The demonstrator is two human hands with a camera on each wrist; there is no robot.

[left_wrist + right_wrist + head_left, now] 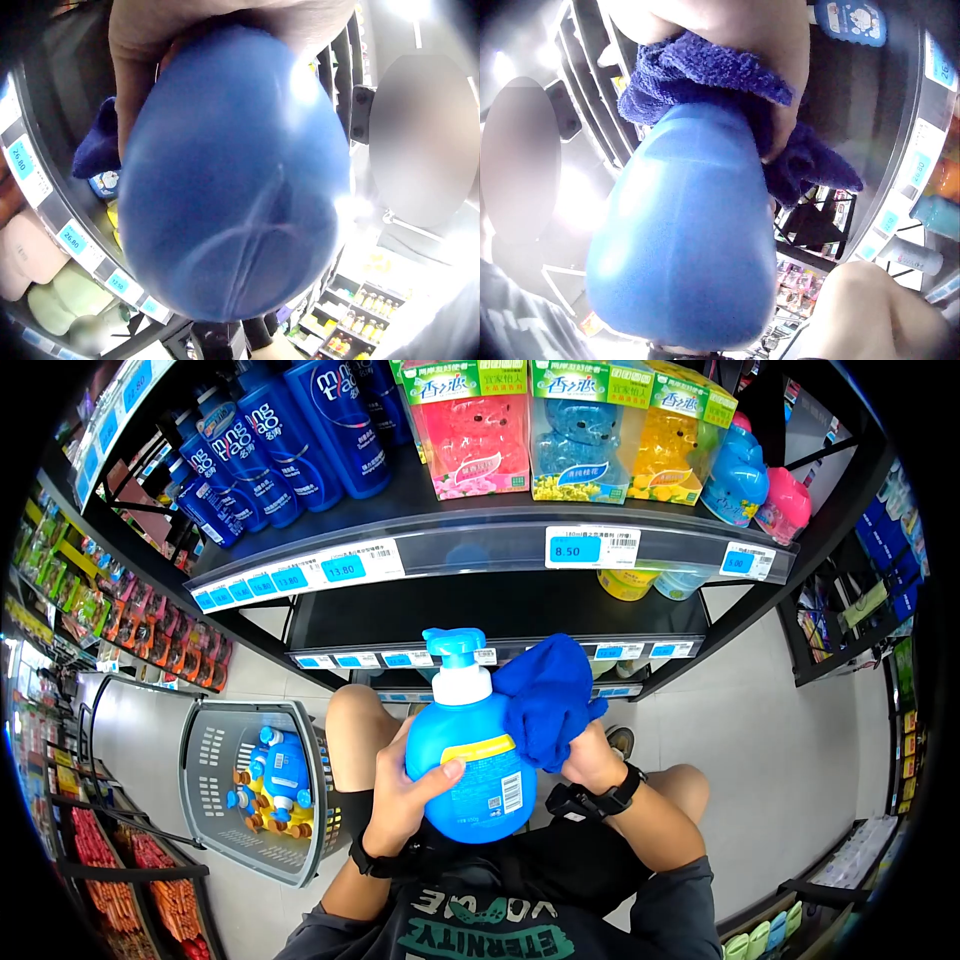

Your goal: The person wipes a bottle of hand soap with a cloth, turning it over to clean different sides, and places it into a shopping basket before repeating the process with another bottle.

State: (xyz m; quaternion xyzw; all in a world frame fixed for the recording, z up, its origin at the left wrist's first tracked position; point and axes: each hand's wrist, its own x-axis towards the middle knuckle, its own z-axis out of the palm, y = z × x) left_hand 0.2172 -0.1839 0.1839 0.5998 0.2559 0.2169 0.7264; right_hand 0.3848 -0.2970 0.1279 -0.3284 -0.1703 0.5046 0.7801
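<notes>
A blue pump bottle with a white collar stands upright in front of the person's torso, its printed back label and barcode facing up. My left hand grips its left side, thumb across the front near the yellow band. A dark blue cloth is bunched in my right hand, against the bottle's upper right side. The left wrist view is mostly filled by the smooth blue bottle. In the right wrist view, the fuzzy cloth wraps over the bottle's shoulder, hiding part of the fingers.
A grey basket with blue and yellow bottles stands on the floor at left. Ahead, a black shelf carries dark blue bottles and boxed bear-shaped items. More stocked racks line both sides.
</notes>
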